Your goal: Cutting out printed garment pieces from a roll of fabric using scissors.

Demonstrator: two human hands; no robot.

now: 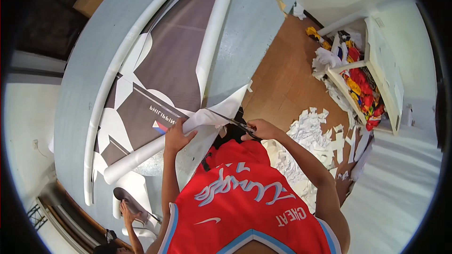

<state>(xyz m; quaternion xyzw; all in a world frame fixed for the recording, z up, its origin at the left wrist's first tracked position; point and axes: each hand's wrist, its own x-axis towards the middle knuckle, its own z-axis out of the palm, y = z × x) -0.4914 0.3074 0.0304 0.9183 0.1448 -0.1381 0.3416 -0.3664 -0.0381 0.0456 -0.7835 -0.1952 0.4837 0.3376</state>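
A large white sheet printed with dark grey-brown garment panels [176, 51] lies on the table, its long edges rolled up. My left hand [176, 137] rests on the near rolled edge of the sheet, thumb spread from the fingers, beside a small red, white and blue print. In my right hand [262, 130] is a pair of long dark scissors [238, 123]. The blades point left and reach the sheet's loose white flap [230, 106], which hangs over the table's right edge. Where exactly the blades meet the sheet is too small to tell.
The pale blue-grey table [252, 23] has its edge to my right. White scraps [306, 136] are heaped on the brown floor. A white open-framed bin [365, 73] holds colourful cloth. At lower left, another person's hand [128, 214] touches a dark cut piece [132, 200].
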